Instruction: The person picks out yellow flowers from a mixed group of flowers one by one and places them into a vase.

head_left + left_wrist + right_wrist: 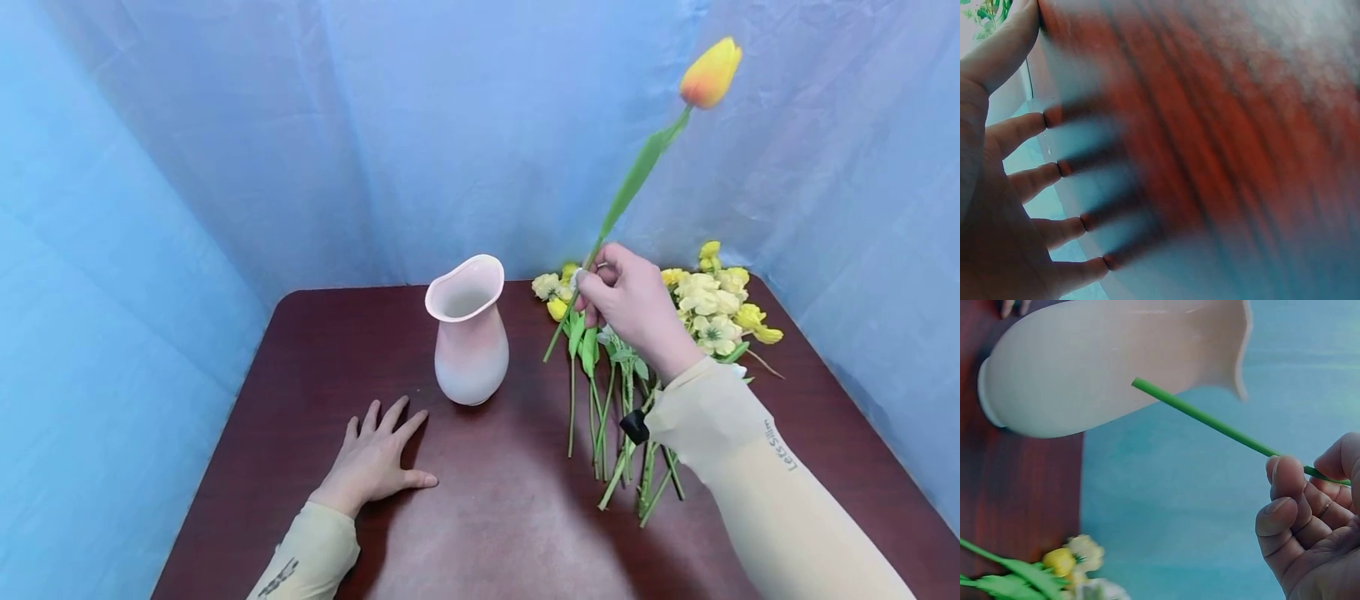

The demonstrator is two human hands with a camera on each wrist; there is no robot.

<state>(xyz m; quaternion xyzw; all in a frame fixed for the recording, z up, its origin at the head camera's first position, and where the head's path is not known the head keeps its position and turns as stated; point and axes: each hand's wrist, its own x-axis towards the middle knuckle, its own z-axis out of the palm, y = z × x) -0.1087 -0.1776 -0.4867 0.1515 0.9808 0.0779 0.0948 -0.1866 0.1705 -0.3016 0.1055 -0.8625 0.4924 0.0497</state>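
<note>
A yellow-orange tulip (pixel 711 73) is raised above the table by my right hand (pixel 626 296), whose thumb and fingers pinch its green stem (pixel 1204 417). The bloom points up and to the right, and the cut end of the stem hangs lower left, beside the vase and apart from it. The pink-and-white vase (pixel 471 354) stands upright near the middle of the table with its flared mouth uncovered. My left hand (pixel 378 458) rests on the tabletop to the vase's lower left, fingers spread; in the left wrist view its fingertips (pixel 1094 269) touch the wood.
Several yellow and cream flowers (pixel 705 304) lie in a pile at the table's right, their green stems (pixel 600 417) pointing toward me. The dark red-brown table (pixel 300 358) has light-blue curtains (pixel 225 125) behind it and at both sides.
</note>
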